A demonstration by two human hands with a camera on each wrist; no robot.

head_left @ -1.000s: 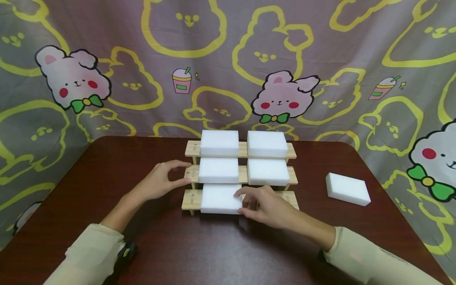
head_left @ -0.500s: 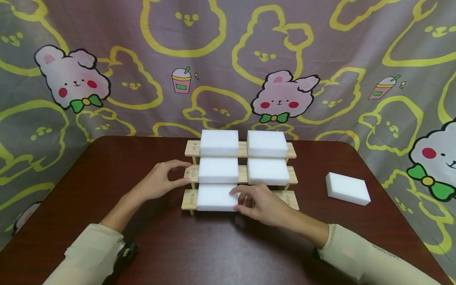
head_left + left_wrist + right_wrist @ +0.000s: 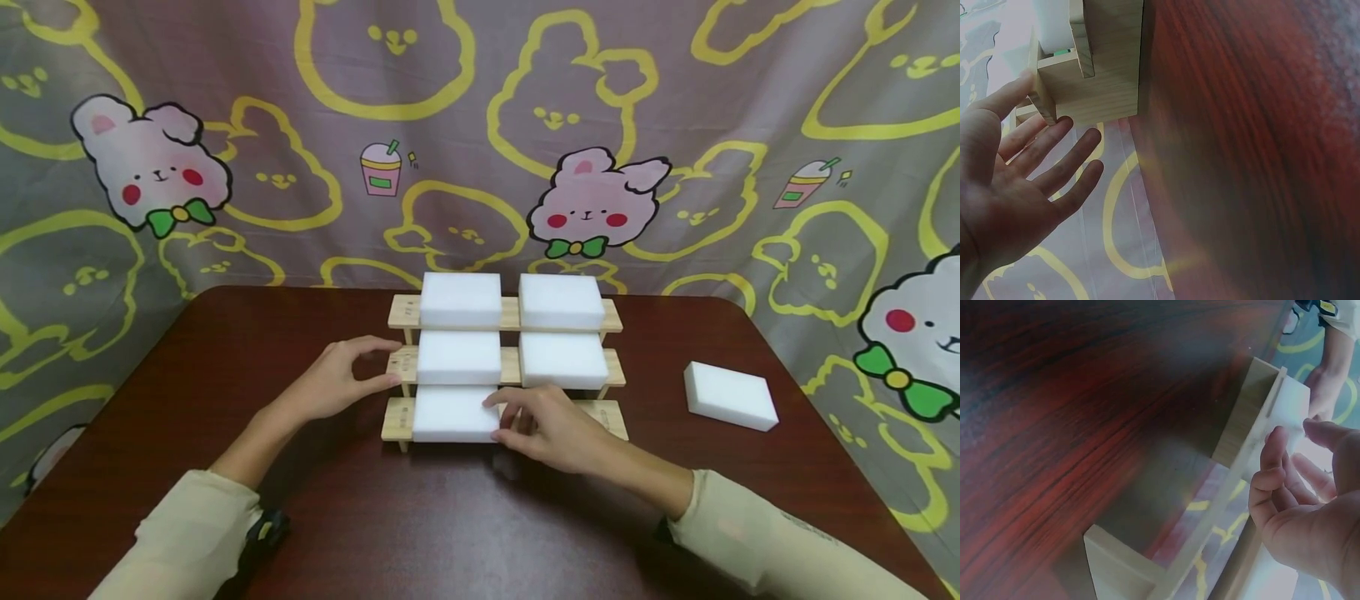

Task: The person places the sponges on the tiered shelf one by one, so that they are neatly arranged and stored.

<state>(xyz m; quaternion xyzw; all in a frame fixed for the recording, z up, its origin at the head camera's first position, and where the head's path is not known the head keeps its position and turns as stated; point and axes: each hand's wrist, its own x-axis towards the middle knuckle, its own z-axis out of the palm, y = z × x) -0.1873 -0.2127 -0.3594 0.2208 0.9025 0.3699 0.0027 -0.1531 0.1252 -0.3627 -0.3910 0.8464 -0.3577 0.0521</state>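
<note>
A three-tier wooden display rack (image 3: pixel 510 313) bears several white sponge blocks. My right hand (image 3: pixel 558 429) pinches the right end of the sponge block (image 3: pixel 452 414) on the lowest tier, thumb at its front corner and index finger on top. In the right wrist view this sponge block (image 3: pixel 1291 400) lies on the board, partly hidden by my right hand (image 3: pixel 1310 506). My left hand (image 3: pixel 333 379) grips the left end of the middle tier between thumb and index finger. Seen from the left wrist, the other fingers of my left hand (image 3: pixel 1022 169) stay spread below the wooden board (image 3: pixel 1041 97).
Two sponge blocks sit on the top tier and two on the middle tier. A loose sponge block (image 3: pixel 731 396) lies on the dark brown table (image 3: pixel 450 533) at the right. A patterned curtain (image 3: pixel 465 133) hangs behind the table.
My right hand has slid the sponge block on the lowest tier slightly left and back, in line with those above. My left hand has stayed in place.
</note>
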